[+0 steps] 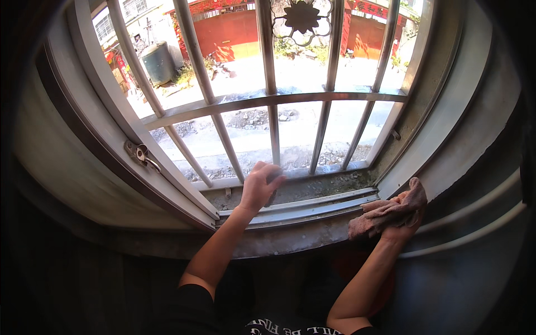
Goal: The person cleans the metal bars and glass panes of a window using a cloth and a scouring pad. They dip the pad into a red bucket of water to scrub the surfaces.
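My right hand (398, 230) grips a crumpled brownish-pink cloth (387, 213) at the lower right corner of the window frame (402, 178). Folds of the cloth cover most of its fingers. Over the sill, my left hand (258, 186) is raised with curled fingers and thumb, near the foot of a middle metal bar (273, 134) of the window grille. A blurred dark patch shows between thumb and fingers; whether it is something held cannot be told. Below both hands run the metal window tracks (310, 211) and the worn sill (293, 238).
A metal latch (142, 155) juts from the sash on the left. The grille's crossbar (276, 99) spans the opening. Dirt lies on the outer ledge (326, 184). Two pale hoses or pipes (465, 238) curve along the wall at right. Outside are rubble (255, 119) and a large tank (158, 63).
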{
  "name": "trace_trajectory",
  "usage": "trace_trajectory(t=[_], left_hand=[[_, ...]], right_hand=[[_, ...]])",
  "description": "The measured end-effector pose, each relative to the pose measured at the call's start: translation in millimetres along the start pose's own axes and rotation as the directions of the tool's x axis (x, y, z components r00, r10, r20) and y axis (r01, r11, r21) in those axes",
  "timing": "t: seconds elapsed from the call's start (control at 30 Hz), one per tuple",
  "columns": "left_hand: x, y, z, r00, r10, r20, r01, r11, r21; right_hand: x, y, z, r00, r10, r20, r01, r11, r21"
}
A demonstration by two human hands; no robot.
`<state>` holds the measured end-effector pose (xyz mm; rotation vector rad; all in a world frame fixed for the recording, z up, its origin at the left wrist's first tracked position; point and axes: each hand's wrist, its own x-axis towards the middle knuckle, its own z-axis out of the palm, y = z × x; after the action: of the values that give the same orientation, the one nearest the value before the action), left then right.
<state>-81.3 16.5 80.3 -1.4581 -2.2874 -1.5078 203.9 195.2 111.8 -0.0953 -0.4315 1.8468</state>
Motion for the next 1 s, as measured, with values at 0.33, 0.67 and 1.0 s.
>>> trace_trajectory(t=[0.33, 0.67, 1.0], left_hand=[[110, 32, -32, 0.861, -0.469, -0.194, -0.045, 0.309, -0.950], [102, 32, -13, 0.937, -0.175, -0.302, -0.084, 0.726, -0.682], [11, -80, 66, 0.940, -0.318, -0.123, 0.255, 0.895, -0.367]], right_hand=[[0, 23, -8, 0.997, 0.064, -0.045, -0.070, 0.987, -0.145], [2, 39, 1, 0.985, 0.113, -0.127, -0.115, 0.993, -0.003], [-7, 52, 16, 0.979, 0.154, -0.132, -0.166, 0.982, -0.086]])
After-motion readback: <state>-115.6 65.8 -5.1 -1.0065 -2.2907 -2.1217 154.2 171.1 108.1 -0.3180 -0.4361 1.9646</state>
